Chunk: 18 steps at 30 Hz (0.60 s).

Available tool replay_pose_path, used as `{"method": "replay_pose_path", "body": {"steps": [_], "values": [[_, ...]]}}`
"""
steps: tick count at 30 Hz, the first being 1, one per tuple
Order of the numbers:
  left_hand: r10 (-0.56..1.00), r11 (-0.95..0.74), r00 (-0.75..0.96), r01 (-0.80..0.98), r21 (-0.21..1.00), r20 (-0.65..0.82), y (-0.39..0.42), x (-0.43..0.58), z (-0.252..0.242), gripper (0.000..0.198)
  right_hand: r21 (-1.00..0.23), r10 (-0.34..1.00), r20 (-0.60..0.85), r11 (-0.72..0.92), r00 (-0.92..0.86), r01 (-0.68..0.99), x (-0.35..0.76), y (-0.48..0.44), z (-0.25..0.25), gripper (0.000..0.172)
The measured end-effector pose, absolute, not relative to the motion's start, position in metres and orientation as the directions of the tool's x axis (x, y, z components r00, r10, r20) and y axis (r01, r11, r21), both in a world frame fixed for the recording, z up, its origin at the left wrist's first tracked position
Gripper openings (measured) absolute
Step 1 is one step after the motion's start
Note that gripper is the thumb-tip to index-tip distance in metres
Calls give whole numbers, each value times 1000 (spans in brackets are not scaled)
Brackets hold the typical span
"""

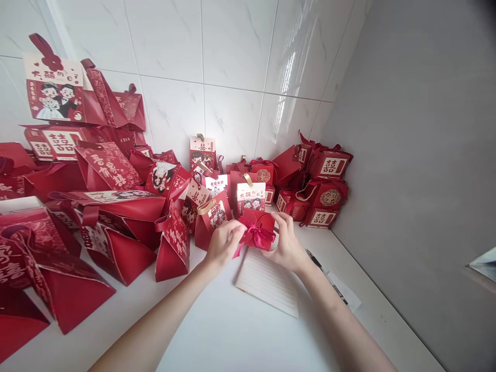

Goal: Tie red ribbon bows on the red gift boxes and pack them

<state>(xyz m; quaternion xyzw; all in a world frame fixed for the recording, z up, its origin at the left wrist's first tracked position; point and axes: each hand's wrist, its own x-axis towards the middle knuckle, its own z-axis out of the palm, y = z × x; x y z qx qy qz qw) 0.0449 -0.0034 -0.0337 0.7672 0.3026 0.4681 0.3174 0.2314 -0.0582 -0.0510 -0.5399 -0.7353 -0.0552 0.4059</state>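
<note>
"Pose?"
"With forearms (163, 325) angled inward over the surface (209, 336)."
"Grip?"
"At the notebook's (269, 284) far end: pinching a red box's (252, 217) left edge with the left hand (223, 245), clasping its right side with the right hand (288, 245)."
"Beyond?"
"More gift boxes (251, 195)."

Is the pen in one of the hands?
No, the pen lies on the table, while the left hand and right hand hold a red box.
</note>
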Motion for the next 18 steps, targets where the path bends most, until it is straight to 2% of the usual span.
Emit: {"method": "replay_pose_path", "body": {"steps": [6,12,15,16,18], "values": [[762,-643,378,341,686,526,-7,50,-34,19,-341,736,670,418,-94,842,229,-59,-53,83],[735,-665,422,297,685,531,-6,51,-38,17,-317,717,691,412,-89,855,230,-58,-53,82],[780,-620,317,274,735,540,-5,53,-42,9,-311,719,685,436,-119,845,230,-59,-52,83],[800,-596,262,243,765,540,-5,54,-43,13,-311,718,683,451,-133,837,229,-60,-52,83],[832,-549,182,137,825,524,-5,55,-45,37,-315,714,680,491,-167,812,228,-61,-51,84]]}}
